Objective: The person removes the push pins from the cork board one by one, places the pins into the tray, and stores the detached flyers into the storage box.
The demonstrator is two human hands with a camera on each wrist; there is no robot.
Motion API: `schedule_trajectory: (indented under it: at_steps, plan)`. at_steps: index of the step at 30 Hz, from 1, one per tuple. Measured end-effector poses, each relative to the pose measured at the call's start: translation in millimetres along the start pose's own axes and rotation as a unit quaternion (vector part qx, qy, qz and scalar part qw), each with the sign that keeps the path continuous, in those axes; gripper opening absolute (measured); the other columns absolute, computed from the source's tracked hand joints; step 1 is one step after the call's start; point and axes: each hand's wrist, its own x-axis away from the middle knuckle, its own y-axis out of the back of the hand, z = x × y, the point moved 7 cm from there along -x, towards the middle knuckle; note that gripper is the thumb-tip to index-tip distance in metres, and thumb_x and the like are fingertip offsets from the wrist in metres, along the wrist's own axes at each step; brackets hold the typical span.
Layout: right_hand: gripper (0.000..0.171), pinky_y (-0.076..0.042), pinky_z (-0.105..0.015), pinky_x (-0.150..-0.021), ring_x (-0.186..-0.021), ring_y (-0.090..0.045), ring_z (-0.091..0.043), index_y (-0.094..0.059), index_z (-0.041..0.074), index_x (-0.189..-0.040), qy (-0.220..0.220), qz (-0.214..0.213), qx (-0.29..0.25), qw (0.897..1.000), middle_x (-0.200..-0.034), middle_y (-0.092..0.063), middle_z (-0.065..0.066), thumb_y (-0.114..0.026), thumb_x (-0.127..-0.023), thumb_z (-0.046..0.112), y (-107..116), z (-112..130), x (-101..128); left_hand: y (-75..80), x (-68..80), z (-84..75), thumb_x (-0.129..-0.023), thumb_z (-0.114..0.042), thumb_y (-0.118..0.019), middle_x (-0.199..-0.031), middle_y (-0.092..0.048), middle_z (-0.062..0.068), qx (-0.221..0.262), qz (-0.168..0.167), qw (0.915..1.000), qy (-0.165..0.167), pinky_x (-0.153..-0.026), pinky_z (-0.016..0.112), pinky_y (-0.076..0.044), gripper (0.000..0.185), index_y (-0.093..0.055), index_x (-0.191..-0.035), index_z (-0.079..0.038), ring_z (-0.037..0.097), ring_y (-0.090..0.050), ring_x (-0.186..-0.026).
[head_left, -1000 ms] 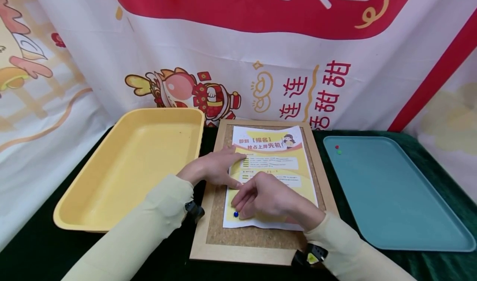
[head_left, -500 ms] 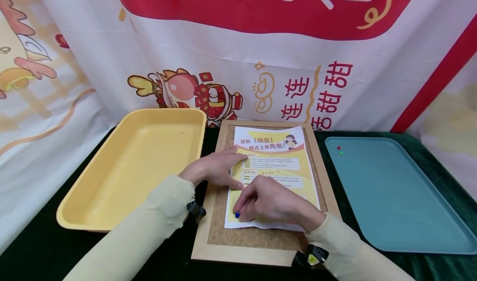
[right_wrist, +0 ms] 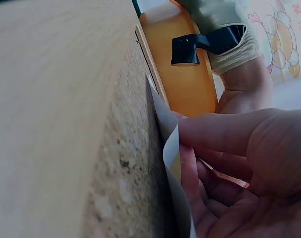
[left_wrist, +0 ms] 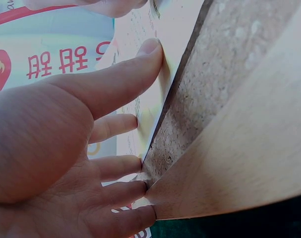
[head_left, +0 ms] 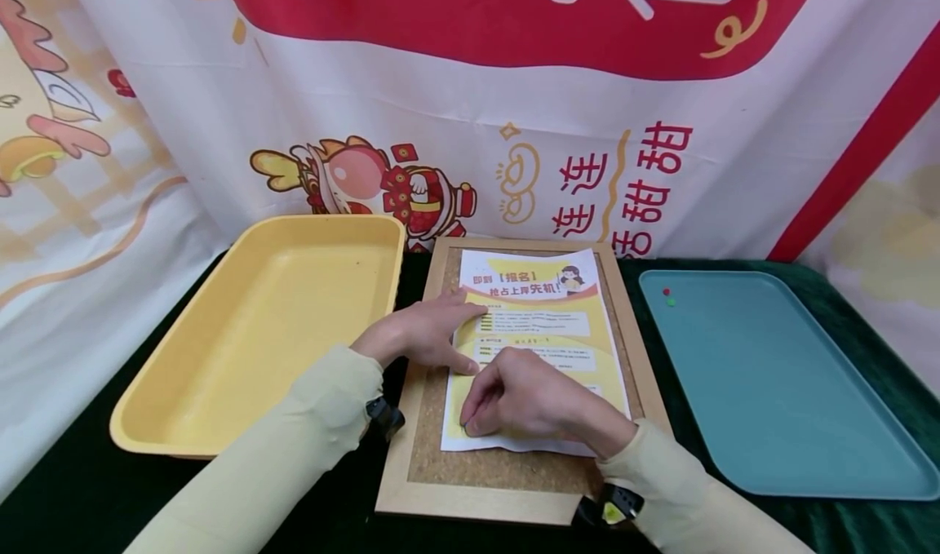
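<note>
A printed yellow-and-white sheet (head_left: 536, 289) lies on a wood-framed cork board (head_left: 488, 470). My left hand (head_left: 426, 330) rests across the sheet's left edge with its fingers spread, thumb and index finger on the paper; in the left wrist view the fingertips reach over the wooden frame (left_wrist: 229, 163). At the sheet's lower left corner, the thumb and fingertips of my right hand (head_left: 532, 392) come together in a pinch against the paper. The blue push pin seen there earlier is covered by these fingers. In the right wrist view the paper's edge (right_wrist: 175, 168) curls up off the cork.
A deep yellow tray (head_left: 250, 334) stands left of the board. To the right lies a flat teal tray (head_left: 778, 391), with a red push pin (head_left: 666, 292) and a green push pin (head_left: 670, 302) near its far left corner. A printed cloth (head_left: 411, 81) hangs behind.
My right fingertips have closed over the blue push pin, which showed earlier and is now hidden. The left hand stays in place on the sheet.
</note>
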Motion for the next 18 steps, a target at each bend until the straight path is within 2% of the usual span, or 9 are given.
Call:
schedule_trajectory:
  at_steps: [6, 18]
  plan:
    - [0.015, -0.044, -0.024, -0.068, -0.068, -0.06, -0.01, -0.082, 0.021, -0.077, -0.011, 0.001, -0.014, 1.0, -0.073, -0.076, 0.005, -0.086, -0.088, 0.012, -0.5, -1.7, -0.4, -0.5, 0.1, 0.5, -0.097, -0.044, -0.077, -0.18, -0.01, 0.015, 0.003, 0.001, 1.0, 0.0, -0.135, 0.056, -0.014, 0.086, -0.035, -0.167, -0.019, 0.035, -0.005, -0.168]
    - [0.011, -0.041, -0.026, -0.07, -0.071, -0.056, -0.013, -0.081, 0.015, -0.084, -0.031, 0.019, -0.084, 0.996, -0.077, -0.073, -0.001, -0.079, -0.092, 0.007, 2.4, -8.0, -2.0, -0.5, -0.2, 1.7, -0.097, -0.045, -0.077, -0.18, -0.008, 0.014, 0.008, 0.007, 0.9999, 0.001, -0.135, 0.055, -0.013, 0.087, -0.034, -0.168, -0.02, 0.034, -0.004, -0.169]
